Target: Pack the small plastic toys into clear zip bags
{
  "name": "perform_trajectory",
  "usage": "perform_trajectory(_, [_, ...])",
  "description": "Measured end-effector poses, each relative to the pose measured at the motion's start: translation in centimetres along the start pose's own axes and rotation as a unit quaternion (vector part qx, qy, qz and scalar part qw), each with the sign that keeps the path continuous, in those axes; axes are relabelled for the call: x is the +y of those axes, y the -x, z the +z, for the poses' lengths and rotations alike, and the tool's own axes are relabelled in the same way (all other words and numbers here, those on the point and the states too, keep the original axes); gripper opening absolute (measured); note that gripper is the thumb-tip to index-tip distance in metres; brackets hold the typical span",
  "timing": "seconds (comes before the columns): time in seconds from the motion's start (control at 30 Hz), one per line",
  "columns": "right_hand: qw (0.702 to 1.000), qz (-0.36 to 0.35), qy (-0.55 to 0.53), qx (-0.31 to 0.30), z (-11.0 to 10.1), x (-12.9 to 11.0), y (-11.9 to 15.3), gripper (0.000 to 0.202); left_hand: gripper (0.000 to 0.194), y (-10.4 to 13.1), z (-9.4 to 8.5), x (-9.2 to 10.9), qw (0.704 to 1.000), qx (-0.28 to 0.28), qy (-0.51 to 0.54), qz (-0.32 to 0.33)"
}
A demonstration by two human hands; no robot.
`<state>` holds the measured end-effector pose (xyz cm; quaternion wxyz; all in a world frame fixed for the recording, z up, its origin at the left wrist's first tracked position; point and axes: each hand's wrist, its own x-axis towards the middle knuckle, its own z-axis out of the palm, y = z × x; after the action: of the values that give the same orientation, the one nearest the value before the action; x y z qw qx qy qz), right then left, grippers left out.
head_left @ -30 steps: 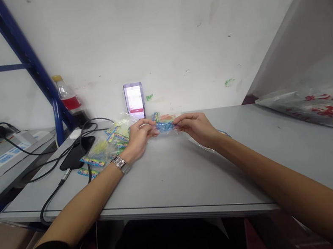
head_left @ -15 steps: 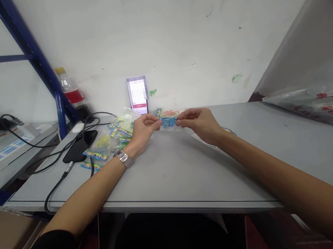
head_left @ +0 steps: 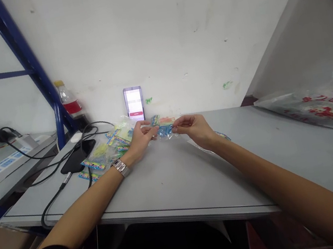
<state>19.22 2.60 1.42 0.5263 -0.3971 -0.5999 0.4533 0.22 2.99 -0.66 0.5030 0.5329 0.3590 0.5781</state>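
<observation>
Between my two hands is a small clear plastic packet (head_left: 165, 132) with something blue inside. My left hand (head_left: 142, 138) pinches its left edge, and a metal-band watch (head_left: 120, 167) is on that wrist. The right edge of the packet is pinched by the thumb and fingers of my right hand (head_left: 193, 130). Just behind it lies another packet (head_left: 165, 121) with pale orange contents. Several similar packets with colourful header strips (head_left: 93, 164) lie in a pile left of my left hand. One more packet (head_left: 222, 135) is partly hidden under my right wrist.
A lit phone (head_left: 134, 103) leans on the wall behind my hands. At left are a dark phone (head_left: 78, 156), tangled black cables (head_left: 51, 165), a cola bottle (head_left: 72, 104) and a power strip (head_left: 14, 160). A large printed plastic bag (head_left: 315, 109) stands at right.
The camera view has shifted slightly, so everything sits a little lower and further left. Both hands keep hold of the blue packet, whose plastic now looks more crinkled below the fingers.
</observation>
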Motion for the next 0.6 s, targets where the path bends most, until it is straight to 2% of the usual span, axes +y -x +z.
perform_trajectory(0.2, [0.999,0.012,0.022,-0.037,0.22,-0.28,0.35,0.032,0.033,0.18,-0.06,-0.15,0.995,-0.069,-0.071,0.021])
perform_trajectory(0.6, [0.986,0.006,0.104,-0.129,0.48,-0.76,1.00,0.026,0.023,0.70,0.15,0.22,0.980,-0.100,-0.149,0.086])
